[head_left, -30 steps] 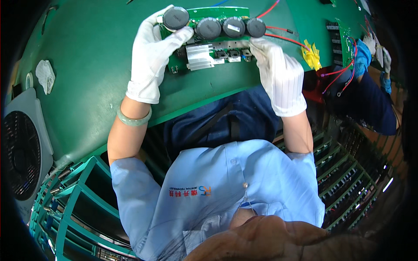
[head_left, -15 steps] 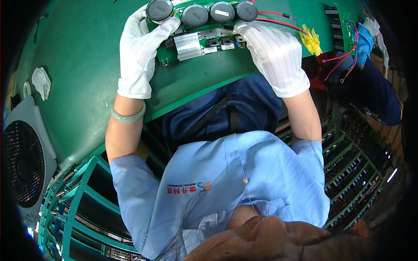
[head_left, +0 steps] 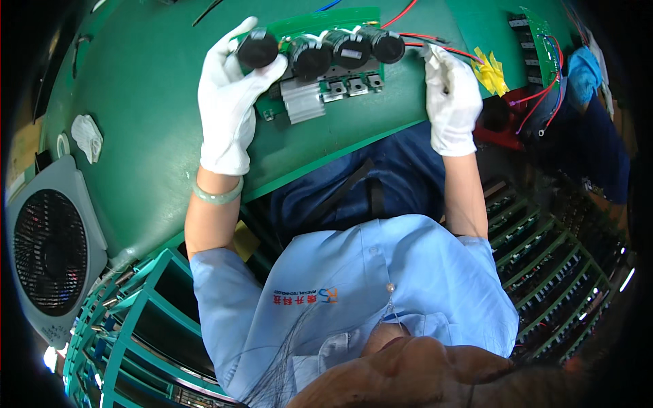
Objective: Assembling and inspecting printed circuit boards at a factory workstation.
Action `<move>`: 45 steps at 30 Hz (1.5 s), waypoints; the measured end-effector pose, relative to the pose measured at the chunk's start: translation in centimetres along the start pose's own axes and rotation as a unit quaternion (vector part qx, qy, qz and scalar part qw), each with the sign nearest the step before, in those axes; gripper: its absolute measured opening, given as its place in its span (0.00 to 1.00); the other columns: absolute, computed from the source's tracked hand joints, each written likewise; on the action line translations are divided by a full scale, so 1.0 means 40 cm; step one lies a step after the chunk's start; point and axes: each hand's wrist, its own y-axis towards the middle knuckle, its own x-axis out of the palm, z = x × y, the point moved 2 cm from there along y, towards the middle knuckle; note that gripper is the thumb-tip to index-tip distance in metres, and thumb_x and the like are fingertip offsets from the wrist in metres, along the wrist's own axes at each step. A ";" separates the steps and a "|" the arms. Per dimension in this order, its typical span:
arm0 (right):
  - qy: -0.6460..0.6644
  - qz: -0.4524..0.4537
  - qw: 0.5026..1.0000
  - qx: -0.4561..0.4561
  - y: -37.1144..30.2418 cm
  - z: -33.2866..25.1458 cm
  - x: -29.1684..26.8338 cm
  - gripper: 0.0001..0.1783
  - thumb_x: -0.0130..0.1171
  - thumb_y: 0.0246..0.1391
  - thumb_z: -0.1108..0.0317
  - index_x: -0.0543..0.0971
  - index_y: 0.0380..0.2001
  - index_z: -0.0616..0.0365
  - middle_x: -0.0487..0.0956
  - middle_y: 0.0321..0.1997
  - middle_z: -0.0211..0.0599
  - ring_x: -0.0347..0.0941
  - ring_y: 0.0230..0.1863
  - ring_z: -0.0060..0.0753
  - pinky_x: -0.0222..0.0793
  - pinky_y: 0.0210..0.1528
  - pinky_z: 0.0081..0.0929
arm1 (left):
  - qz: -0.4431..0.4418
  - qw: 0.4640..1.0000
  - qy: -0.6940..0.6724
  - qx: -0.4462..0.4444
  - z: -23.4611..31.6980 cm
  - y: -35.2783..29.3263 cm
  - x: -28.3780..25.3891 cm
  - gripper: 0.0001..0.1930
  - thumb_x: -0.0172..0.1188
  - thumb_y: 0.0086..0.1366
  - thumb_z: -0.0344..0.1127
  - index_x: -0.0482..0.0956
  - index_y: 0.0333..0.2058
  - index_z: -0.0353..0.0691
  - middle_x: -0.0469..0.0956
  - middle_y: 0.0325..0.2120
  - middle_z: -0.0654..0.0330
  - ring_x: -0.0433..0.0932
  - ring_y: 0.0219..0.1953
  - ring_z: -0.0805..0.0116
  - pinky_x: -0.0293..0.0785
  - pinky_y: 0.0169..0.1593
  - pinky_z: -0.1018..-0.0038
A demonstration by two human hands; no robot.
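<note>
The board (head_left: 340,20) is at the top centre of the frame, above the green desk (head_left: 156,109), its row of black capacitors (head_left: 351,49) turned toward the camera and its silver heat sink (head_left: 303,102) below them. The white-gloved left hand (head_left: 231,102) holds the board at its left end, thumb and fingers spread around the leftmost capacitor. Right of the board, the gloved right hand (head_left: 451,98) has its fingers drawn narrow, tips up at the red wires (head_left: 418,36); whether they grip one, I cannot tell. Yellow tape (head_left: 491,73) is just beside that hand.

At the upper right lies a second board (head_left: 544,54) with red and blue leads, near another person's dark sleeve (head_left: 602,149). A crumpled white cloth (head_left: 87,136) rests at the left, above a grey fan (head_left: 51,243).
</note>
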 end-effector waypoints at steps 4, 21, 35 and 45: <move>-0.023 -0.006 1.000 0.018 -0.004 0.001 0.009 0.12 0.63 0.44 0.76 0.77 0.36 0.60 0.81 0.36 0.40 0.78 0.36 0.45 0.74 0.41 0.33 | -0.004 0.920 0.310 0.239 0.085 -0.039 0.020 0.28 0.62 0.48 0.15 0.70 0.50 0.30 0.74 0.49 0.46 0.76 0.48 0.61 0.71 0.55 0.67; 0.037 0.025 0.999 0.031 -0.012 0.008 0.012 0.14 0.60 0.43 0.75 0.78 0.38 0.56 0.80 0.34 0.38 0.76 0.34 0.42 0.72 0.37 0.32 | -0.108 0.875 0.272 0.385 0.062 -0.051 0.062 0.13 0.58 0.49 0.18 0.79 0.36 0.34 0.80 0.39 0.46 0.79 0.45 0.50 0.72 0.54 0.60; 0.460 -0.237 0.833 0.194 0.047 -0.114 0.032 0.15 0.55 0.58 0.68 0.77 0.49 0.55 0.80 0.40 0.34 0.75 0.35 0.25 0.70 0.40 0.22 | 0.113 0.986 0.023 0.120 0.027 0.075 -0.110 0.28 0.57 0.54 0.14 0.65 0.55 0.34 0.70 0.46 0.54 0.73 0.44 0.69 0.69 0.54 0.75; 0.709 -0.388 0.485 0.335 0.065 -0.258 0.188 0.19 0.52 0.60 0.60 0.75 0.46 0.66 0.77 0.50 0.45 0.73 0.54 0.39 0.68 0.58 0.32 | 0.111 0.990 0.012 0.087 0.033 0.082 -0.108 0.30 0.58 0.54 0.14 0.63 0.56 0.33 0.72 0.44 0.53 0.74 0.43 0.70 0.71 0.52 0.76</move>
